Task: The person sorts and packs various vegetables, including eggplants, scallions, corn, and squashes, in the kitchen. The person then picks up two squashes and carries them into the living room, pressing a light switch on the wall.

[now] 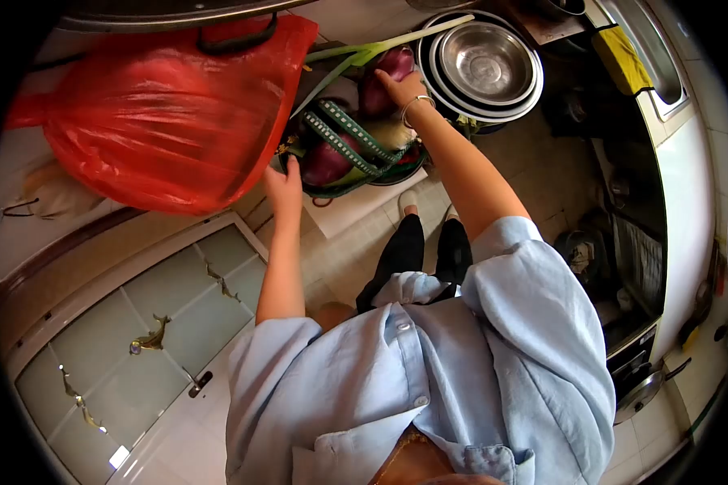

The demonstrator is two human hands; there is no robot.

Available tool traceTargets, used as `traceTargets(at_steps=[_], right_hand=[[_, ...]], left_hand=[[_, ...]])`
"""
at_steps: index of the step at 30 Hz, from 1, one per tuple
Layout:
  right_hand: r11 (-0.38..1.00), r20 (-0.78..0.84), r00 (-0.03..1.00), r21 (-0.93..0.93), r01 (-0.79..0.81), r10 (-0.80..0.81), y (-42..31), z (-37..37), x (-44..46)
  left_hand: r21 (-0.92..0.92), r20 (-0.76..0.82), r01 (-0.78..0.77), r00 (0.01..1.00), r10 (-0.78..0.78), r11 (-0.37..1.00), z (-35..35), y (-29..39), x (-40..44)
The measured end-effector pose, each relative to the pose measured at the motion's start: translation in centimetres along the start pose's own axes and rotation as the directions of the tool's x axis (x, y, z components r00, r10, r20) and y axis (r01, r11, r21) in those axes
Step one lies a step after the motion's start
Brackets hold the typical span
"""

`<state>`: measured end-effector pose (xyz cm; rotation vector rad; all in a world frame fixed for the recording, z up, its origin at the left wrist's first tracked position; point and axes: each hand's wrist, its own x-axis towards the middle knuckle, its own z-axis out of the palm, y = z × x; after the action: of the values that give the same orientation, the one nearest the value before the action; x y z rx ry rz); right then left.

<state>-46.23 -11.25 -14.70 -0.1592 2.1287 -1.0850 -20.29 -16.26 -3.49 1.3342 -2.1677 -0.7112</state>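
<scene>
A dark basket with green patterned handles (pixel 350 139) holds purple vegetables and greens. My right hand (pixel 407 90), with a bracelet at the wrist, is closed on a purple vegetable (pixel 388 81) at the basket's far right; some of its fingers are hidden behind it. At the basket's near left edge is my left hand (pixel 283 187), thumb raised, its other fingers hidden between the basket and a red plastic bag (pixel 178 113). A long green onion (pixel 396 39) lies across the basket's far side.
Nested metal bowls (pixel 488 65) stand right of the basket. Farther right are a yellow cloth (pixel 623 61), a sink (pixel 651 48) and a counter (pixel 683 186). A glass-panelled door (pixel 170 323) is at lower left. A dark-handled pan (pixel 643 396) sits at lower right.
</scene>
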Motion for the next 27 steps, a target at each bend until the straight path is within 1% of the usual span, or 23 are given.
traceTargets(at_steps=[2,5,6,7,9,10,11,13,14,16,17,18,19,21,22,23,24,25,27], right_hand=[[1.000,-0.067,0.998,-0.023,-0.017,0.015,-0.5,0.5,-0.2],[0.965,-0.060,0.977,0.151,0.212,-0.205,2.5,1.2,3.8],[0.956,-0.005,0.988,0.252,0.148,-0.152,2.6,0.2,3.7],[0.963,-0.001,0.999,0.265,0.041,-0.042,2.3,-1.0,3.4],[0.919,0.183,0.980,0.394,0.001,-0.080,3.4,-2.7,4.3],[0.966,0.225,0.970,0.257,0.029,-0.089,3.3,-2.6,4.9],[0.976,0.168,0.977,0.194,0.101,-0.135,3.5,-2.3,5.2],[0.973,0.065,0.972,0.056,0.222,-0.225,1.3,-2.2,2.3],[0.947,0.098,0.961,0.222,0.233,-0.259,3.4,1.0,5.5],[0.992,-0.010,0.992,0.028,0.124,-0.123,0.9,0.6,2.3],[0.996,-0.070,0.995,-0.069,0.059,-0.064,-0.2,0.6,1.0],[0.998,-0.087,0.996,-0.065,0.019,-0.025,-0.4,1.4,1.3],[0.997,-0.071,0.995,0.031,0.074,-0.071,-0.1,1.5,1.7],[0.959,-0.052,0.984,0.219,0.179,-0.172,0.8,1.4,3.0],[0.915,0.035,0.981,0.369,0.162,-0.188,0.7,0.7,3.3],[0.908,0.211,0.962,0.414,0.070,-0.170,1.1,-0.9,3.6],[0.900,0.314,0.947,0.429,-0.077,-0.068,-1.1,-4.1,0.1],[0.875,0.412,0.911,0.431,-0.220,0.026,-2.9,-6.5,-2.4],[0.817,0.612,0.786,0.408,-0.408,0.086,-2.2,-8.5,-2.0]], left_hand=[[-0.028,-0.051,-0.198,0.979,0.196,0.980,0.6,-1.4,-1.9],[0.028,0.139,-0.182,0.974,0.177,0.983,0.1,0.3,-3.7],[0.048,0.196,-0.186,0.965,0.173,0.981,0.4,-0.5,-3.9],[0.082,0.251,-0.219,0.949,0.193,0.972,0.7,-1.2,-4.0],[0.138,0.361,-0.298,0.903,0.232,0.944,1.8,-2.2,-3.7],[0.154,0.360,-0.308,0.902,0.237,0.939,2.3,-2.5,-3.5],[0.172,0.383,-0.293,0.899,0.210,0.940,2.7,-2.7,-2.9],[0.213,0.433,-0.262,0.889,0.149,0.941,2.9,-2.6,-2.2],[0.223,0.446,-0.279,0.881,0.157,0.934,2.9,-2.7,-2.0],[0.240,0.465,-0.309,0.869,0.170,0.920,3.0,-3.2,-1.4],[0.263,0.467,-0.303,0.871,0.153,0.916,3.1,-3.1,-1.3],[0.287,0.470,-0.293,0.873,0.133,0.912,3.3,-2.8,-1.2],[0.309,0.473,-0.282,0.874,0.111,0.908,3.3,-2.7,-1.3],[0.317,0.470,-0.304,0.873,0.130,0.898,3.2,-2.9,-1.2],[0.319,0.465,-0.314,0.874,0.141,0.894,3.3,-3.1,-1.1],[0.332,0.472,-0.330,0.869,0.147,0.884,3.3,-3.3,-1.0],[0.346,0.481,-0.348,0.863,0.153,0.872,3.2,-3.7,-0.9],[0.358,0.489,-0.368,0.857,0.163,0.858,3.2,-4.0,-0.6],[0.325,0.491,-0.387,0.849,0.195,0.863,3.0,-4.2,-0.4]])
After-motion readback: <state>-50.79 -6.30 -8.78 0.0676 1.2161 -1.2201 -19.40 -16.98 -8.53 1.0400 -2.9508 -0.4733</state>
